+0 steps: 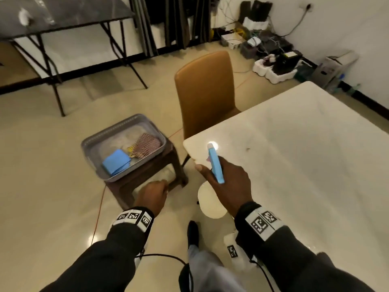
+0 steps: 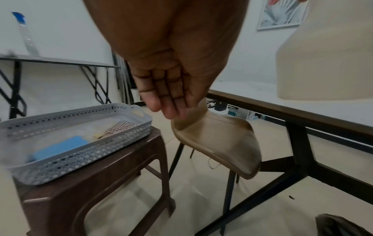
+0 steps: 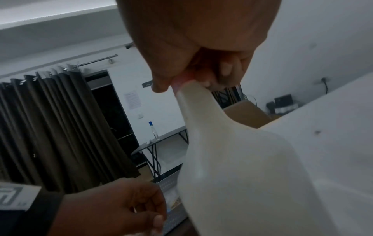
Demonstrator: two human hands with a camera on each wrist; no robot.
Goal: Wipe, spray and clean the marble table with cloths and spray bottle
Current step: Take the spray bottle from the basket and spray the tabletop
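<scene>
My right hand (image 1: 226,178) grips the neck of a white spray bottle (image 3: 232,167) with a light blue head (image 1: 215,163), holding it just off the near left corner of the pale marble table (image 1: 294,165). The bottle's body (image 1: 208,200) hangs below the hand. My left hand (image 1: 152,196) hovers empty over the brown stool, fingers straight and relaxed (image 2: 171,95). A grey perforated basket (image 1: 92,144) on the stool holds a folded blue cloth (image 1: 116,164), a checked reddish cloth (image 1: 145,145) and a whitish cloth.
A tan chair (image 1: 207,91) is tucked at the marble table's left end. The brown stool (image 2: 90,191) stands beside it. A dark folding table (image 1: 63,15) is at the back left. Boxes and cables (image 1: 273,55) clutter the far wall.
</scene>
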